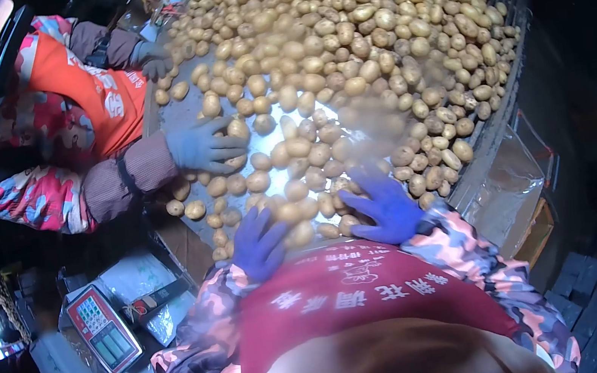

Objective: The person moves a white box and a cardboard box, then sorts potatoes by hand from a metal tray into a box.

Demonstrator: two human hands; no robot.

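My left hand (259, 244), in a purple-blue glove, lies at the near edge of the sorting table (178, 119) with its fingers spread, next to several potatoes (300, 210). My right hand (383, 205), gloved alike, has its fingers apart and reaches over the table among potatoes; parts of it are blurred. Between the two hands lies a loose cluster of potatoes on the brightly lit metal surface. Neither hand grips a potato that I can see. Beyond them spreads a large heap of potatoes (382, 18).
At the left, a co-worker in an orange apron (83, 94) has a grey-blue gloved hand (205, 148) on potatoes. A digital scale (105, 330) stands at lower left beside plastic-wrapped packs (128, 279). Right of the table are a plastic-lined box (508, 184) and stacked grey crates (596, 293).
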